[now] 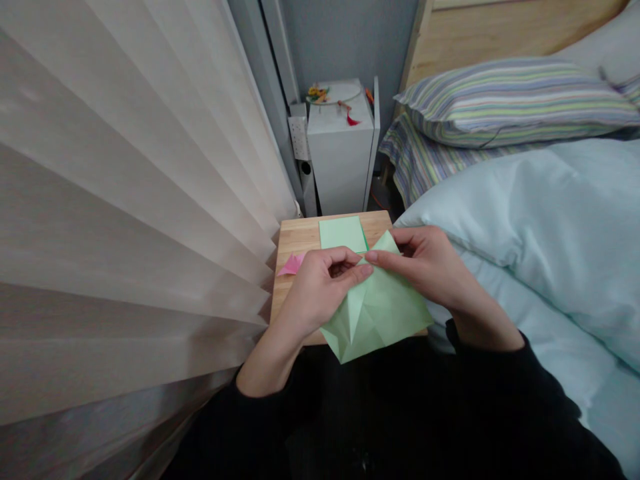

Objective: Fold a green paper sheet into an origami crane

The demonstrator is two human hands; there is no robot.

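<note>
At the far left hangs a pale curtain (150, 200) with big folds. Next to it is a small wooden table (300, 233). A little pink folded paper (290, 265) sits near the table's left edge, just beside the left hand (323, 283). The left hand's thumb and pointing finger pinch the top edge of a green paper sheet (390, 307).

Behind that sheet, a stack of green paper (343, 232) lies on the table. Farther back is a white cabinet (337, 167) with a red tassel (353, 122) on top.

The green paper sheet is up in both hands, over the near part of the table. One corner points up and away, by the right hand. Another points down to the person's tummy, a bit to the left. Its longest way runs between those two corners, on a slant. A third corner pokes out to the right. The sheet is light green and thin, with fold lines all over. A skinny fold stands up under the left thumb.

The right hand (430, 263) pinches the top edge too, thumb in front and fingers bent behind. On the right are a stripy pillow (520, 100) and a puffy light blue quilt (550, 220).
</note>
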